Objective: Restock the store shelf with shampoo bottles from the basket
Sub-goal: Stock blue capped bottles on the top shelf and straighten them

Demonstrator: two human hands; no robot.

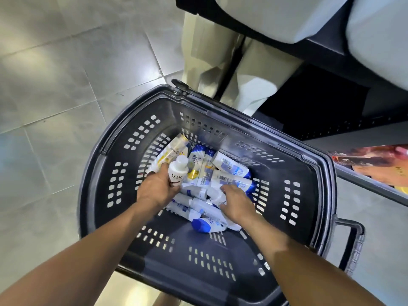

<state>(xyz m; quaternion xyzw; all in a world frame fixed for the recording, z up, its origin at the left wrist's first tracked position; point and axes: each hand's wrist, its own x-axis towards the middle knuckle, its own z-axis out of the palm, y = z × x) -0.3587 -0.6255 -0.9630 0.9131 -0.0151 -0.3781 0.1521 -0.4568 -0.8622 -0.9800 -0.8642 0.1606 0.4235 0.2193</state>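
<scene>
Left hand (157, 188) grips the LUX bottle (177, 173) over the basket's (293, 195) far-left corner. Right hand (237, 203) rests on the bottle pile (229, 166); I cannot tell if it grasps. Risk: the low hold lets the LUX tip, and the pile slides when disturbed.

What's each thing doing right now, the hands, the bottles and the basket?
Lux bottle: capped, upright, held above the other bottles.
Left hand: grips the Lux bottle.
Right hand: down on the other bottles, grip unclear.
Other bottles: lying jumbled in the basket.
Basket: partly filled with bottles.
</scene>
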